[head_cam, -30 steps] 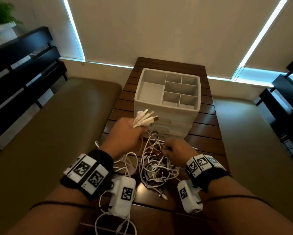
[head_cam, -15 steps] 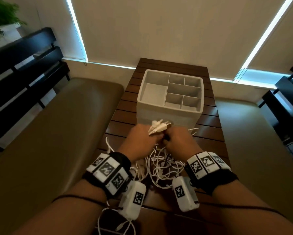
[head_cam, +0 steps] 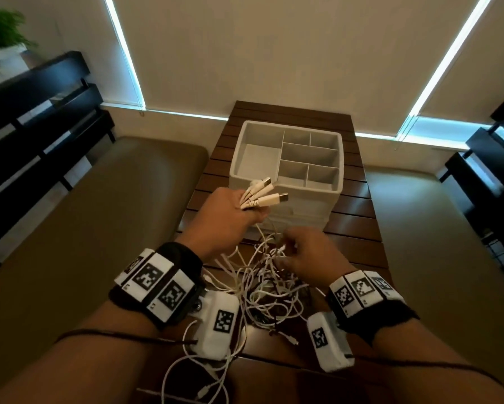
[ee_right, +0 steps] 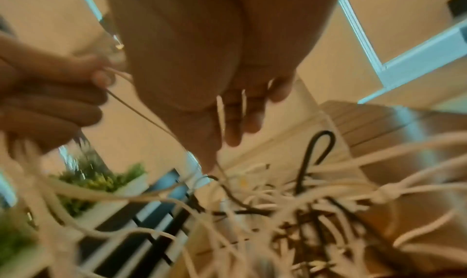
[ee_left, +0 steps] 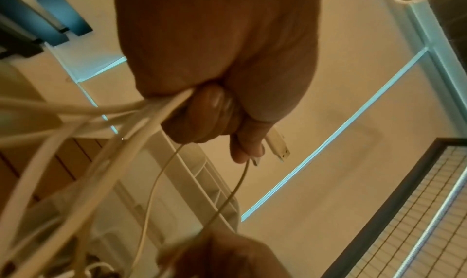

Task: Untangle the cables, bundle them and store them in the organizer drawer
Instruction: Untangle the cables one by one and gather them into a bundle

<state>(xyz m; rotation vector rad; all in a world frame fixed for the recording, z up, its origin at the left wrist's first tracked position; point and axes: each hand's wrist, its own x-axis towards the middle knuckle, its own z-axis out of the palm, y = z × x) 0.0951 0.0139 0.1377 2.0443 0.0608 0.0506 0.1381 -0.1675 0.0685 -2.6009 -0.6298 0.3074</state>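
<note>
Head view: left hand (head_cam: 227,217) is gripping white USB cable plugs (head_cam: 262,193); right hand (head_cam: 309,258), fingers loosely spread, is teasing the white cable tangle (head_cam: 262,281). Better pulling one strand slowly.

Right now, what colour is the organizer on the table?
White, or a pale off-white; the organizer shows best in the head view.

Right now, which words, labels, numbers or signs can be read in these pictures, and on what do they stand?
No readable words or numbers.
Black-and-white square code markers, no letters: wristbands, wrist cameras.
Organizer, cable plugs: no print visible.
</note>
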